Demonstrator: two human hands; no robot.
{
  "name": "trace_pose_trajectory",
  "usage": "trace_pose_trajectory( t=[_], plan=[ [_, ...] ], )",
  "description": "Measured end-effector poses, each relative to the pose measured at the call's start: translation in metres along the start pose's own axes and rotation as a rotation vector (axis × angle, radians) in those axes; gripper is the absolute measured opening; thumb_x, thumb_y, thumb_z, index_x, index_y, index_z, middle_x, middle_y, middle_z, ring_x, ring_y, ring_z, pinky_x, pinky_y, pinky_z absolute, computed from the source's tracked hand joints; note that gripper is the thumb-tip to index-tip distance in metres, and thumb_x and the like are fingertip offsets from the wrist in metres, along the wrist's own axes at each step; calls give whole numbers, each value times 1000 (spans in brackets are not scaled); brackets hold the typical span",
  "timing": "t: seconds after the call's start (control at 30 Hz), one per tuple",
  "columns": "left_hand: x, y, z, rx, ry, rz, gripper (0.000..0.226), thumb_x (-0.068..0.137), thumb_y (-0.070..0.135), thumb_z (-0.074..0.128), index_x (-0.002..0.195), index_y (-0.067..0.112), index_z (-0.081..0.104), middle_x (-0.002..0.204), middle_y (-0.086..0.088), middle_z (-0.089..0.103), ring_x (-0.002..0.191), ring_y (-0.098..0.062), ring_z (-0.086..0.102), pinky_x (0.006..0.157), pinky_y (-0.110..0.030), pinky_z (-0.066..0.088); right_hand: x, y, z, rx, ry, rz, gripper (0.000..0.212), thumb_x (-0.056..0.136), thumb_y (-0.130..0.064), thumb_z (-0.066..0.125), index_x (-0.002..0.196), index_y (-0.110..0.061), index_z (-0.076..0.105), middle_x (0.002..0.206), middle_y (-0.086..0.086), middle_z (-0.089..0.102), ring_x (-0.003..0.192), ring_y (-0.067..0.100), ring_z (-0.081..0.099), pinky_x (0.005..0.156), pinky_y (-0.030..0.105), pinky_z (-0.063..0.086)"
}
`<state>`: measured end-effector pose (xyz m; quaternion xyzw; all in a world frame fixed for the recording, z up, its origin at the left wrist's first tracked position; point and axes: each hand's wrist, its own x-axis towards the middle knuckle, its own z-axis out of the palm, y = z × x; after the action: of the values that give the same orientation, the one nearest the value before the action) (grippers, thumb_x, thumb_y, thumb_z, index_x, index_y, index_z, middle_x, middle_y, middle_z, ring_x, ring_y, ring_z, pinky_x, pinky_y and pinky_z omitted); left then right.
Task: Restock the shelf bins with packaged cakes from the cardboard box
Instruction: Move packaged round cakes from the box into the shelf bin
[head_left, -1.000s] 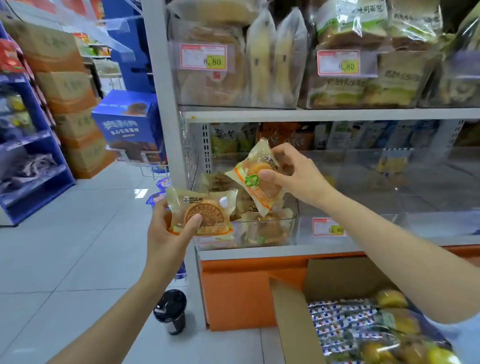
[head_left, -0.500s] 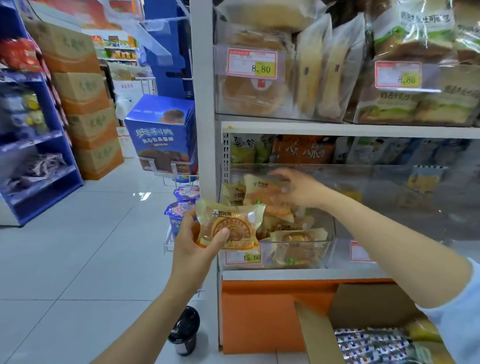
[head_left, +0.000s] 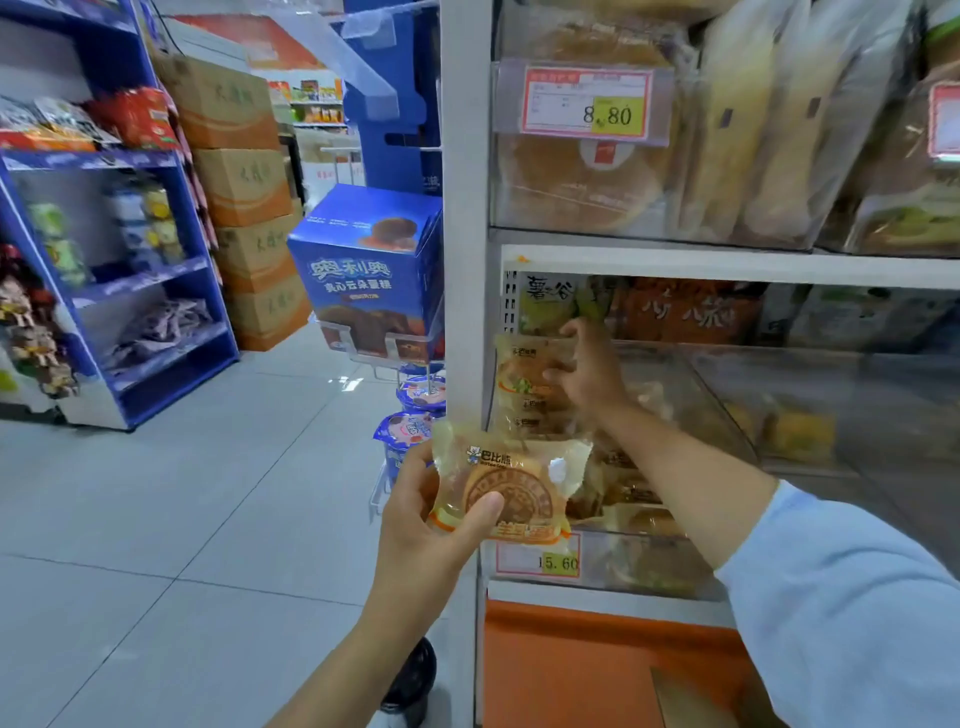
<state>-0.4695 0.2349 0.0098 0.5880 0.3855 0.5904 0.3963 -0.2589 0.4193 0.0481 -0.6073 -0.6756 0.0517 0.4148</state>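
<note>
Right hand (head_left: 589, 376) has pushed deeper into clear bin (head_left: 675, 571), standing its cake pack (head_left: 522, 371) against the stack, grip blurred; left hand (head_left: 421, 514) grips next cake (head_left: 511, 488), probably next in.

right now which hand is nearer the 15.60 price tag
Left. The left hand grips a packaged cake just above the 15.60 price tag; the right hand is higher, reaching into the bin.

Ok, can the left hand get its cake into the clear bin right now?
Probably not cleanly. The left hand holds the stamped cake just in front of the clear bin, but the right hand and forearm lie across the bin's open top, touching the rear cake.
</note>
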Motion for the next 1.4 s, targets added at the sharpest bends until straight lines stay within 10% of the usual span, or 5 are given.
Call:
trace_pose_trajectory(
  t=[0.27,0.57,0.8,0.93,1.4],
  plan=[
    [-3,4,7,18,46,5,51,72,33,76,117,26,54,103,3,72,97,-17,70,75,-30,59,2,1,-20,-112,-208,37,59,91,-46,58,144,-30,39,157,13,14,145,33,16,118,51,19],
    [-8,12,36,95,110,94,56,81,38,74,128,27,46,110,6,68,105,-10,65,83,-26,56,-80,-51,-107,307,-797,-211,52,78,-48,72,126,-37,55,129,-17,56,119,-1,53,99,22,43],
    [-8,-11,48,543,-107,295,61,92,46,50,147,33,27,147,14,36,135,0,32,109,-13,26,-37,-4,-132,142,-405,-72,42,79,-34,76,118,-26,62,123,-9,60,116,12,55,85,22,42],
    [-9,-31,47,881,-299,565,47,98,44,38,144,36,37,147,11,39,140,-7,29,117,-35,15,-2,29,-125,-147,-246,-78,39,81,-20,75,116,-15,58,125,4,57,117,22,52,85,30,42],
    [-10,-39,47,1170,-338,561,48,96,46,40,142,35,43,143,7,48,134,-19,42,114,-45,21,29,62,-82,-603,-250,45,43,91,-44,58,131,-26,57,137,14,47,125,32,44,100,37,39]
  ],
)
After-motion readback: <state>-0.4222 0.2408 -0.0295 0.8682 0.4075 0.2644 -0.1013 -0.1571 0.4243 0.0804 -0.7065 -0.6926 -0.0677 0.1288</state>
